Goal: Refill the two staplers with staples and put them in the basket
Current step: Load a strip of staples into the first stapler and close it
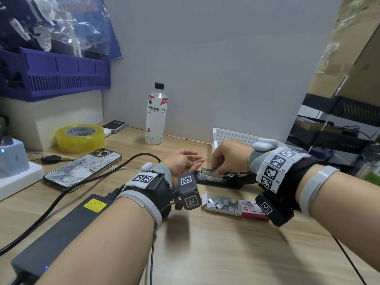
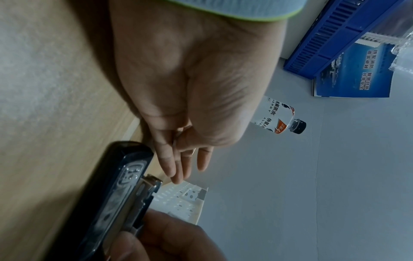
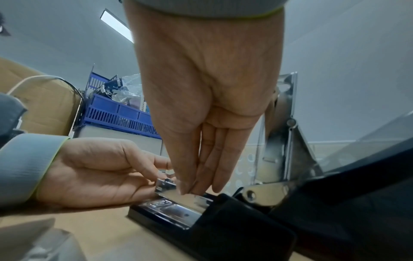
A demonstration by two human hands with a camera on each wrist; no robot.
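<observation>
On the wooden desk (image 1: 205,254), mid-frame, your right hand (image 1: 230,159) pinches staples into the open stapler (image 1: 218,177); your left hand (image 1: 183,163) hangs loose. Basket (image 1: 232,136) waits.

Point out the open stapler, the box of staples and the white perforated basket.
open stapler (image 1: 213,177): head view, on the metal staple channel.
box of staples (image 1: 251,209): head view, on the red sleeve of the box.
white perforated basket (image 1: 236,137): head view, on its perforated back wall.
</observation>
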